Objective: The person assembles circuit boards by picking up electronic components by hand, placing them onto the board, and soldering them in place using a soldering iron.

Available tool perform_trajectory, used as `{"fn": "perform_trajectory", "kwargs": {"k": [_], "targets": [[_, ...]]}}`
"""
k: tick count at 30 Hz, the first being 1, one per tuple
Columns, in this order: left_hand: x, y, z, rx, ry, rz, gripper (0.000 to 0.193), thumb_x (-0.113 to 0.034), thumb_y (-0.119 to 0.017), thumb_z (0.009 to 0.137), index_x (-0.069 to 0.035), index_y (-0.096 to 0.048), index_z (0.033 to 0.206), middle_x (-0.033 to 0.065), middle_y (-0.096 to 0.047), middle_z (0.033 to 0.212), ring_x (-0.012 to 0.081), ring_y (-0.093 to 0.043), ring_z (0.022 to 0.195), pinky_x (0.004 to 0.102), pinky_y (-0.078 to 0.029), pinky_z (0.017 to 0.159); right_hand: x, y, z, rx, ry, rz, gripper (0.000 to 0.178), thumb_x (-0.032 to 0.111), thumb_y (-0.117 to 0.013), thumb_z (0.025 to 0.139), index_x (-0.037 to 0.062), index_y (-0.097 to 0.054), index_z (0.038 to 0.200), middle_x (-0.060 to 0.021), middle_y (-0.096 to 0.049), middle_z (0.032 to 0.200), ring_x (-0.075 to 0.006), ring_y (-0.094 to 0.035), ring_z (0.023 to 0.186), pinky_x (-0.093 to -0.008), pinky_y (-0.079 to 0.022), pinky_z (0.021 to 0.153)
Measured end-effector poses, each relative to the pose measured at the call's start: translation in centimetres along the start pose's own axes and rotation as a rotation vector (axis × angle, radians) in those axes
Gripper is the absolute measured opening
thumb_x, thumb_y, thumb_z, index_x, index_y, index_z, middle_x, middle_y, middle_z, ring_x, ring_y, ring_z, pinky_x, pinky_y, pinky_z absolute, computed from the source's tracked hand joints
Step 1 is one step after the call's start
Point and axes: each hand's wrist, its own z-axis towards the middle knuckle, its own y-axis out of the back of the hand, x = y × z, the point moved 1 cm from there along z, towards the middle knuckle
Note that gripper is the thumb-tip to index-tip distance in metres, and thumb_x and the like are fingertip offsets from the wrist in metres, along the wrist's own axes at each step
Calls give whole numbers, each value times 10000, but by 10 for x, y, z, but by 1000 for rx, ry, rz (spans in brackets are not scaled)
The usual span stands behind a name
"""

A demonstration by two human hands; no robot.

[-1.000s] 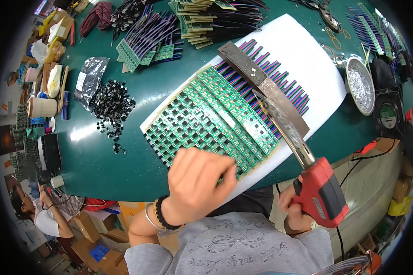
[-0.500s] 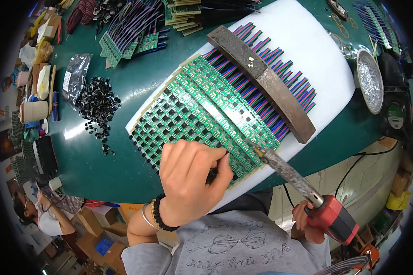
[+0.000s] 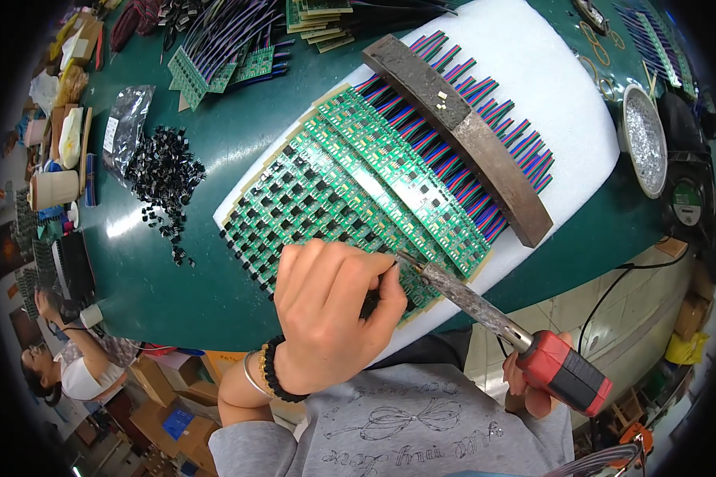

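So the green circuit boards (image 3: 358, 191) are in overlapping rows right in front of me, lots of little black parts dotted across the nearer ones. My left hand (image 3: 326, 298) is over their near edge, thumb and index brought nearly together, other fingers curled. Can't honestly tell if there's a part pinched in there, since my own knuckles block the view. The soldering iron (image 3: 477, 308) has its tip just beside those fingertips, and my right hand (image 3: 525, 385) is wrapped snugly round its red and black handle. Coloured wires (image 3: 477, 203) come off the far side of the boards and run under a rusty metal bar (image 3: 422, 87), all on a white foam pad (image 3: 565, 103). Further out on the green table (image 3: 151, 294): a heap of loose black parts (image 3: 167, 171) and a plastic bag (image 3: 127, 123) to the left, a silvery bowl (image 3: 644, 141) to the right.
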Motion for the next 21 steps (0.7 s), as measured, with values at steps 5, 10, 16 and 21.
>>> {"fn": "perform_trajectory", "kwargs": {"k": [5,10,16,21], "targets": [[0,1,3,14,-4,-18,242,37,-743,738,-78,-632,920,10,-561,738,177,-531,669,324,-366,652,-2,-1,-4,-17,30,112,688,525,-807,725,62,-357,963,-50,-587,552,-176,-578,466,-302,-494,497],[2,4,3,10,1,-10,234,35,-744,737,-79,-637,911,9,-562,736,174,-531,664,322,-366,649,-41,37,-52,-172,-207,342,658,548,-794,756,21,-442,934,-64,-595,563,-181,-569,462,-322,-498,511],[1,0,3,17,-4,-7,237,35,-747,732,-79,-638,910,7,-559,730,173,-530,657,322,-366,645,-21,10,-13,118,68,237,701,569,-791,745,1,-441,957,-61,-598,573,-188,-573,468,-329,-494,509],[2,2,2,12,-1,2,237,34,-748,731,-80,-637,907,7,-558,728,172,-529,656,322,-366,644,-3,6,-7,45,16,-101,787,603,-790,681,55,-326,1004,-48,-586,560,-183,-585,477,-321,-490,495]]}}
